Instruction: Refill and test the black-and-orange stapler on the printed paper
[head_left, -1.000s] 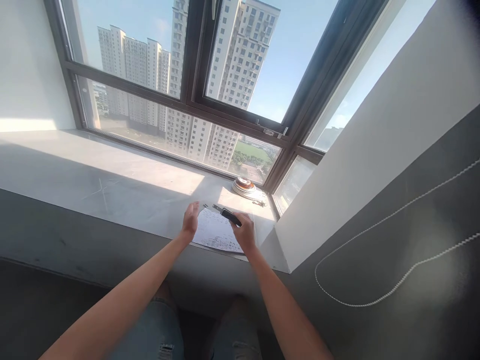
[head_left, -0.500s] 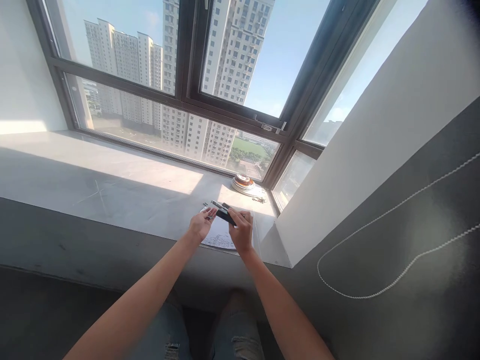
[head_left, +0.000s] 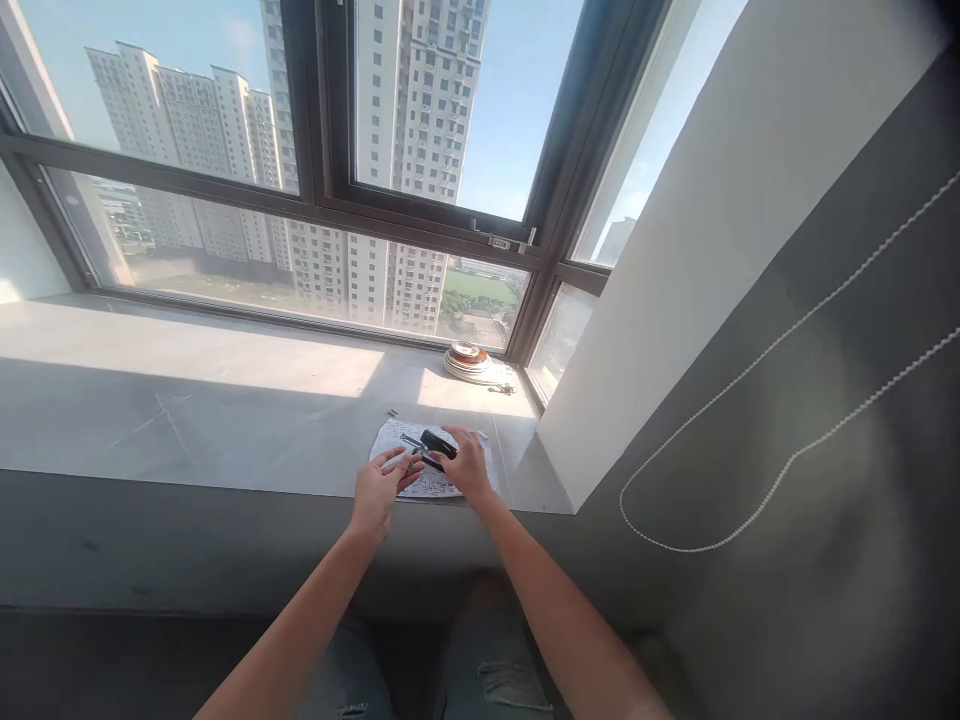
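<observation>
My right hand (head_left: 466, 466) is closed around a black stapler (head_left: 437, 441), which is swung open, its thin metal rail pointing toward the left. Close beside the stapler's lower arm is my left hand (head_left: 386, 487), fingers curled with thumb and fingertips together around something small and greyish. What that small piece is cannot be made out. Both hands are above a sheet of paper (head_left: 390, 437) covered with dark writing, lying on the windowsill. Just beyond the paper's far edge lies a small dark metallic piece (head_left: 392, 412).
A stack of round, plate-like items (head_left: 469, 362) stands on the windowsill (head_left: 247, 430) near the window corner, with a small chain-like thing (head_left: 501, 389) beside it. A white beaded cord (head_left: 694, 549) hangs in a loop at the right wall. A dark-framed window rises behind.
My hands and the stapler have come lower over the paper. The stapler's parts now show wider apart. The view has turned slightly right, and more of the paper is visible.
</observation>
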